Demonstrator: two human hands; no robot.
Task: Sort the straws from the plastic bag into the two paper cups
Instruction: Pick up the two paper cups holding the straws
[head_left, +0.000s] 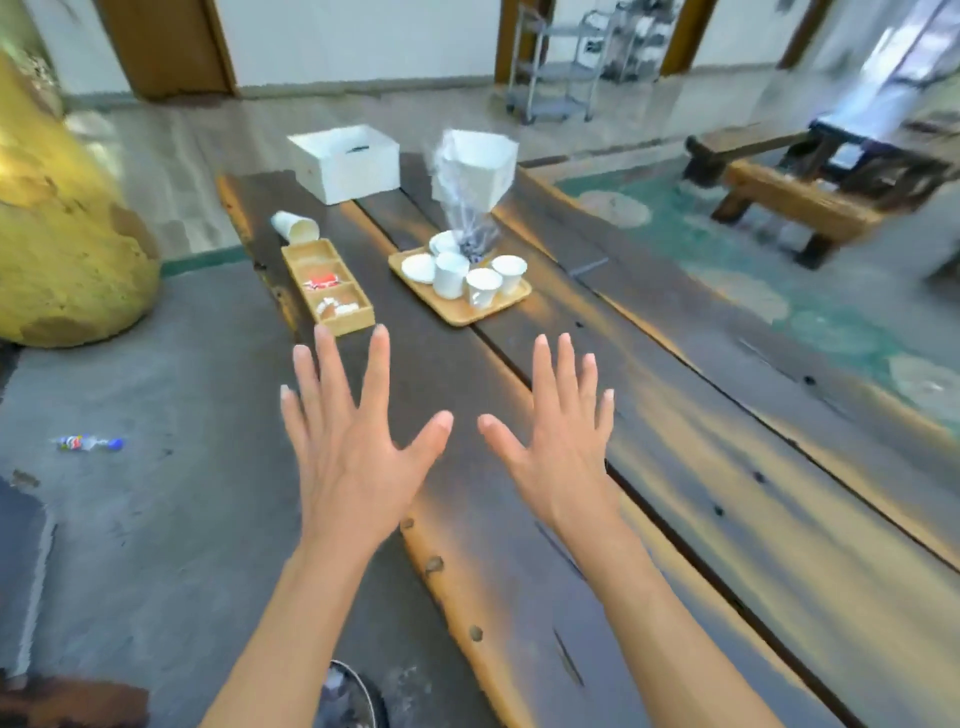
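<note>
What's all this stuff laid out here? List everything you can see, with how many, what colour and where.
Table: one, dark wood with orange streaks, running away from the viewer.
White box: one, far end of the table, left.
Plastic bag: one, clear with dark contents, standing at the tray's far edge.
Tray: one, light wood, mid-table.
Cups on the tray: about three upright, white; exact count is unclear.
Saucers: about two, white, on the tray's left side.
Tipped cup: one, white, lying on its side left of the tray.
Divided box: one, light wood, three compartments, small red and white items inside.
Bench: one, wooden, far right on the floor.
Wrapper: one, blue and white, on the floor, left.
Left hand: open, fingers spread above the table.
Right hand: open, fingers spread.
</note>
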